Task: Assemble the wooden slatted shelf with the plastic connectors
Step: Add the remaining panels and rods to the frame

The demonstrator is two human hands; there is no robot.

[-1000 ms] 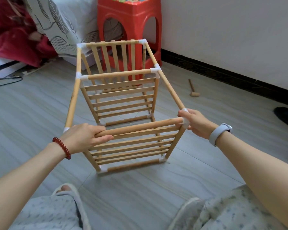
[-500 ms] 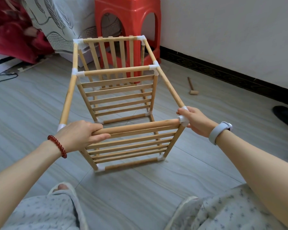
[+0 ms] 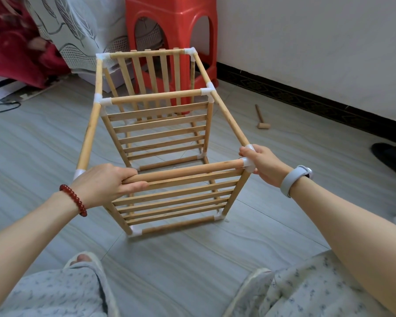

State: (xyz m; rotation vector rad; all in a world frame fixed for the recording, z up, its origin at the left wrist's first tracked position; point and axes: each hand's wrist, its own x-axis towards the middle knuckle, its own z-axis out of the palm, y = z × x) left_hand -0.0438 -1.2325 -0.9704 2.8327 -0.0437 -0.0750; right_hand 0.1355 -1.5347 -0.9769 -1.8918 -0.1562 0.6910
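hands (image 3: 105,182) grip shelf (image 3: 160,133) rail

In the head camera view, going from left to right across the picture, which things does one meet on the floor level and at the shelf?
Red blanket → left hand → wooden slatted shelf → right hand → small wooden mallet → dark shoe.

One wooden slatted shelf (image 3: 160,133), with three slatted panels, is being held on the floor by two hands, left hand (image 3: 103,184) and right hand (image 3: 264,164). One red stool (image 3: 172,30) and one small wooden mallet (image 3: 262,118) are being shown behind. Two wristbands are being worn.
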